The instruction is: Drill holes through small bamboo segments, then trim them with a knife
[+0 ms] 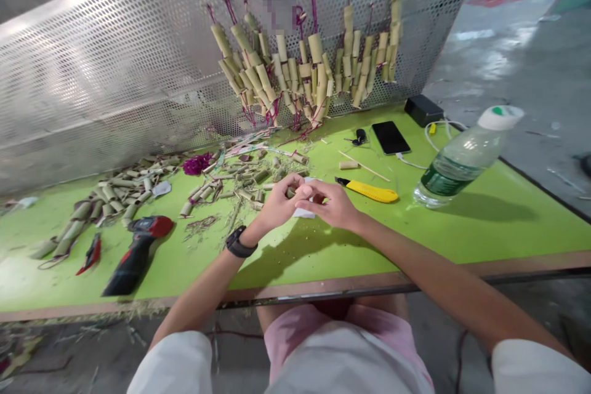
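My left hand [279, 202] and my right hand [333, 202] meet over the middle of the green table, fingertips touching. Both have their fingers curled in a pinch; whatever lies between them is too small or hidden to name. Under the hands a piece of white paper [305, 212] partly shows. To the left lie cut bamboo pieces [261, 176] among shavings and scraps. A yellow utility knife [372, 191] rests to the right of my right hand, with a short bamboo tube [349, 165] and a thin stick [364, 166] just beyond it.
Strung bamboo pieces [318, 74] hang on the perforated metal panel [138, 43]. A cordless drill [138, 252], red-handled pliers [92, 253], a bamboo pile [111, 194] and purple cord [197, 164] lie left. Rightward are a water bottle [455, 166], phone [390, 137], keys [359, 136] and black box [422, 110].
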Available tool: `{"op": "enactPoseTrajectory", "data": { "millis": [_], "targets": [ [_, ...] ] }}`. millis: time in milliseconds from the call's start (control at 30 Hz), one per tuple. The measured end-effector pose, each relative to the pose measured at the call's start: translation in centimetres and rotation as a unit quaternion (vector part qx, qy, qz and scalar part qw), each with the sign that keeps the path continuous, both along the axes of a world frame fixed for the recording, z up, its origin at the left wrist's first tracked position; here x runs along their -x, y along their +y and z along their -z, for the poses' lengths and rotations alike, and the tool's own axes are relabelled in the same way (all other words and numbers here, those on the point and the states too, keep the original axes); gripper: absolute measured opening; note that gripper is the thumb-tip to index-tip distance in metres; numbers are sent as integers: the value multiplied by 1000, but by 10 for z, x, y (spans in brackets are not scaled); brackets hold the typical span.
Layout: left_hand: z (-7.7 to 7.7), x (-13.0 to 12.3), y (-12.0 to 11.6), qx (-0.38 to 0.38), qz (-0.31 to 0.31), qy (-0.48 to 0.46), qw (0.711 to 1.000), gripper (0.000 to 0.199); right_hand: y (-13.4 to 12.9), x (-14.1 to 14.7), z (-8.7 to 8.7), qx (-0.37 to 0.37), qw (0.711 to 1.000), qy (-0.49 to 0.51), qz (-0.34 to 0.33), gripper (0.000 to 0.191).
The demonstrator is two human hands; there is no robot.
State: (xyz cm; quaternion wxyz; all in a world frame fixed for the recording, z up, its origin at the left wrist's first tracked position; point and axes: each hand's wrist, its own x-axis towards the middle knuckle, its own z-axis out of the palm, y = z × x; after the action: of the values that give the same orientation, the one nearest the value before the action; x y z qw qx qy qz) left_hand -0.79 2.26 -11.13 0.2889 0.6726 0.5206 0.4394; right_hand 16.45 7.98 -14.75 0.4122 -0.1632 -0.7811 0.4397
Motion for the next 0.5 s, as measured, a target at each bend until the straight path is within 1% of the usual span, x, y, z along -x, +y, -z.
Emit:
{"op": "enactPoseTrajectory", "data": {
  "millis": [200,333,433,500],
  "targets": [
    [7,-8,0,-38,-6,-26,999,56,-7,2,-2,24,1000,5,2,46],
    [15,-14,1,-41,-21,-26,999,56,-12,3,-3,55,998,22,-6,46],
    [21,-17,1,-42,-34,-20,998,55,-12,4,-2,77,996,33,-8,49],
    [24,-20,0,-28,-28,-17,999,53,-11,5,0,89,995,35,0,55]
  ]
}}
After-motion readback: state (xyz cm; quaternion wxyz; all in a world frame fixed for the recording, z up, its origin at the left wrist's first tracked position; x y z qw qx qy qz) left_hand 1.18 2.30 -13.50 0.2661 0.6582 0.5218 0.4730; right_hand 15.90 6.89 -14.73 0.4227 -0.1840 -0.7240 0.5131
